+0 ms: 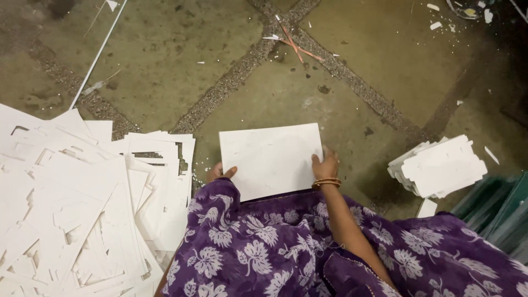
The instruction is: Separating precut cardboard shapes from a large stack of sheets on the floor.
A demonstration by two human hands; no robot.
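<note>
White card lies on the lap edge over the floor, right hand clamped on its right edge, left hand half hidden beneath its corner, grip unclear; a small cut stack sits right, many punched sheets left.

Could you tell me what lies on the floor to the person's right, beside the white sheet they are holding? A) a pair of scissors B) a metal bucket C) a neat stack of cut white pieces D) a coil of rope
C: a neat stack of cut white pieces sits right of the white sheet, which the right hand and left hand hold.
</note>
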